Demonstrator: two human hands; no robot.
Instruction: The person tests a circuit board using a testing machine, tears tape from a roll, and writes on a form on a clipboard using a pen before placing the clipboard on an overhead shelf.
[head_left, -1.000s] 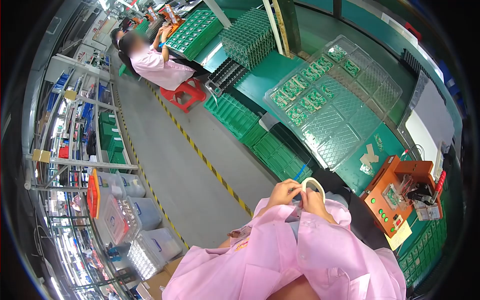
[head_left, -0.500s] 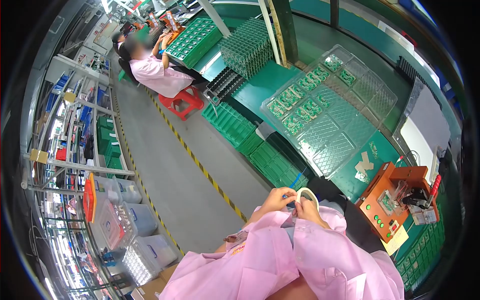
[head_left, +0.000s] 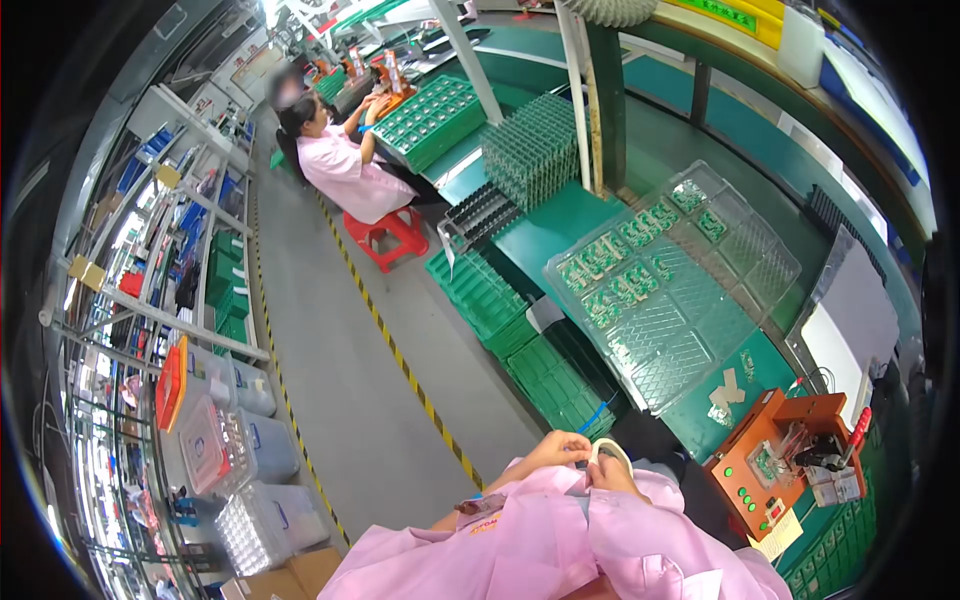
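In front of my lap, my right hand (head_left: 612,476) is closed around a roll of pale masking tape (head_left: 624,455), its fingers reaching into the ring. My left hand (head_left: 558,450) is beside it, thumb and fingers pinched together at the roll's left edge. Whether a loose end of tape lies between those fingertips is too small to tell. Both hands are above my pink smock (head_left: 540,540), away from the bench. On the bench to the right stands an orange test fixture (head_left: 735,465) with green buttons and a small circuit board (head_left: 764,460) in it.
A clear plastic tray (head_left: 690,340) holding several circuit boards lies on the green bench. Green crates (head_left: 560,385) stand beside the bench. Farther off, a co-worker in pink (head_left: 345,170) sits on a red stool (head_left: 385,240). Shelving with plastic bins (head_left: 265,445) lines the left.
The view has tilted, so the far bench and co-worker appear lower and farther right. My hands stay at the tape roll and sit lower in view. The left fingers remain pinched.
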